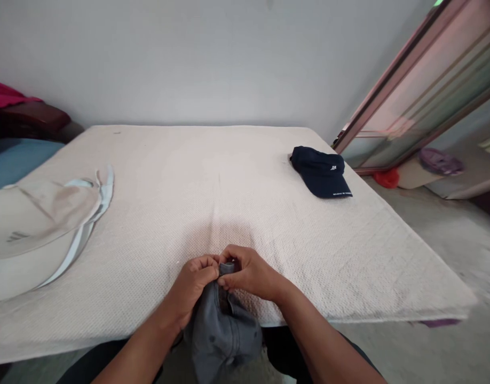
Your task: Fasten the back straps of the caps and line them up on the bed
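Note:
A grey baseball cap (223, 338) hangs over the near edge of the covered table, its back opening and strap turned up toward me. My left hand (197, 277) pinches the strap end from the left side. From the right, my right hand (249, 272) grips the same grey strap (226, 268) between thumb and fingers, so the two hands meet there. The fastening itself is partly hidden by the fingertips. Most of the cap's brim is out of sight below.
A navy cap (319, 172) lies at the table's right side. At the left edge rests a beige hat (40, 229) with pale blue straps. The table wears a cream textured cover (181, 176). A wall stands behind, and a framed glass door (421, 96) is at right.

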Available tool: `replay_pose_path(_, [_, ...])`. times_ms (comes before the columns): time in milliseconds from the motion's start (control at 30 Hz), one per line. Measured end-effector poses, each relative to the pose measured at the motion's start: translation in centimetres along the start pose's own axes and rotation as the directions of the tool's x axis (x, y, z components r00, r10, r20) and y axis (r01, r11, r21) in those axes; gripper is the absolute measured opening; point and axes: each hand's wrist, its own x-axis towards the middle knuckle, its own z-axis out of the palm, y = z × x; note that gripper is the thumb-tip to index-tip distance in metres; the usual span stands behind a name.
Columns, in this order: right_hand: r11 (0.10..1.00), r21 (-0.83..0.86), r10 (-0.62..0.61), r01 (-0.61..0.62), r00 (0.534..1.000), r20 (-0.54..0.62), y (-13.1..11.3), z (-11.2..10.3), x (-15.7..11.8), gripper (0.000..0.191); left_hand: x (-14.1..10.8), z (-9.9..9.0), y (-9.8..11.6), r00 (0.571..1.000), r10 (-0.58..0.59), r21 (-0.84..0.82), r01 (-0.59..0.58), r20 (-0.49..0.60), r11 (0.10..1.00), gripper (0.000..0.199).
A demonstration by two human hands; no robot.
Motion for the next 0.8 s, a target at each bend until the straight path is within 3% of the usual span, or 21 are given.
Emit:
replay_pose_path(300, [0.999, -0.022, -0.037, 0.037, 0.999, -0.032, 0.4, 0.1, 0.0, 0.022, 0.0, -0.2, 0.5, 0.996, -0.073, -0.171, 0.08, 0.047, 0.982, 0.005])
replay_pose_path(533, [0.985, -0.173, -0.027, 0.024, 1.0, -0.012, -0.3, 0.0, -0.2, 0.023, 0.0, -0.7, 0.4, 0.996, -0.084, -0.048, 0.085, 0.026, 0.995, 0.011])
replay_pose_path(700, [0.99, -0.123, -0.067, 0.068, 0.998, 0.017, -0.8, 0.1, -0.6, 0.022, -0.2, -0.3, 0.4, 0.996, -0.087, 0.003, 0.087, 0.002, 0.996, 0.011])
replay_pose_path(800, [0.996, -0.051, -0.074, 0.076, 0.997, 0.028, -0.9, 0.1, -0.6, 0.011, -0.1, -0.2, 0.3, 0.997, -0.06, 0.02, 0.059, 0.045, 0.998, 0.008])
